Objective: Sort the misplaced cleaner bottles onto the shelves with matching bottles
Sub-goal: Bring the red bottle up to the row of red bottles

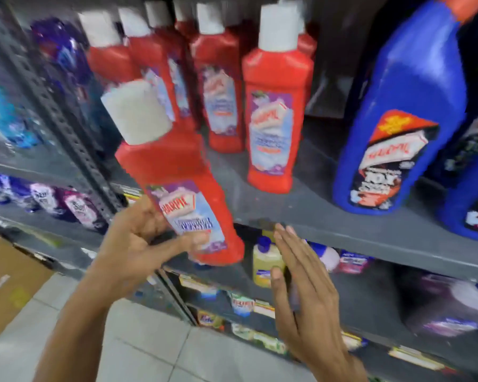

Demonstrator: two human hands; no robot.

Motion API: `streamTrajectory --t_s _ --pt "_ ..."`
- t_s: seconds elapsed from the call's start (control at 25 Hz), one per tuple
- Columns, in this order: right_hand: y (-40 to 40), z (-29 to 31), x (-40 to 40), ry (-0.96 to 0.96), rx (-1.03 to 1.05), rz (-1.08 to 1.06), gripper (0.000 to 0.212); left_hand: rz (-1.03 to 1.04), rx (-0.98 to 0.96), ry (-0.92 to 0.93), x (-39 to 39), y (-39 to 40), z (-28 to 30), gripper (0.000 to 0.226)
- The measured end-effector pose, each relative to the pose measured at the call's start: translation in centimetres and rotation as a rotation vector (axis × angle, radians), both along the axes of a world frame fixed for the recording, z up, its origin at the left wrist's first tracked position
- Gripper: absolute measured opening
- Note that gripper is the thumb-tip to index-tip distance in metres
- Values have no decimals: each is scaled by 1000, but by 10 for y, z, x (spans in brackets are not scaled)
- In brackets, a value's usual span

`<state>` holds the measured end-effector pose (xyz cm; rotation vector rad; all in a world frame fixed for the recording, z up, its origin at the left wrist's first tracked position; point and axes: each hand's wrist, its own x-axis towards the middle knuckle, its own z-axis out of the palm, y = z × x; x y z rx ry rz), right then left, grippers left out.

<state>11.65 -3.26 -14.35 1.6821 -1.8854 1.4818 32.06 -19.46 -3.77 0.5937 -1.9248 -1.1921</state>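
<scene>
the left hand [138, 244] gripped a tilted red bottle [177, 188] low, aiming it at the matching red bottles [276, 117] on the shelf [342, 216], while the right hand [301, 285] waited flat, fingers straight, holding nothing.

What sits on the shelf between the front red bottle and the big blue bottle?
Nothing: in the head view the grey shelf is bare between the front red bottle and the blue bottle.

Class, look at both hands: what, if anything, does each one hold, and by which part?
The left hand holds a red cleaner bottle by its lower body, over the label. The right hand is open and holds nothing.
</scene>
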Motion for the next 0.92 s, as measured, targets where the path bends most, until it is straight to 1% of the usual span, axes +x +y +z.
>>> streamTrajectory --t_s 0.04,0.08,0.16,0.24,0.32,0.4,0.52,0.64,0.76,0.92 --pt "-19 10 9 31 -30 4 50 11 -49 20 8 -21 15 69" --pt "-37 19 17 48 -38 -9 50 14 -65 45 14 -43 27 67" --pt "-71 33 29 54 -14 -74 50 -8 -37 109 20 -87 48 58" --pt "-98 42 36 79 30 -162 48 -36 -15 93 18 -125 59 64" --pt "-117 47 38 114 51 -263 42 -93 -53 30 8 -150 67 64" --pt "-130 51 40 141 56 -359 37 -145 -80 -24 -5 -163 73 62" --pt "-137 54 44 195 108 -461 35 -191 -68 -74 -25 -175 70 67" --pt "-140 53 47 239 154 -502 37 -228 -36 -81 -35 -181 64 66" --pt "-141 50 47 294 167 -531 39 -243 8 -62 -37 -181 60 75" --pt "-143 45 47 319 149 -551 41 -231 43 -58 -39 -179 54 76"
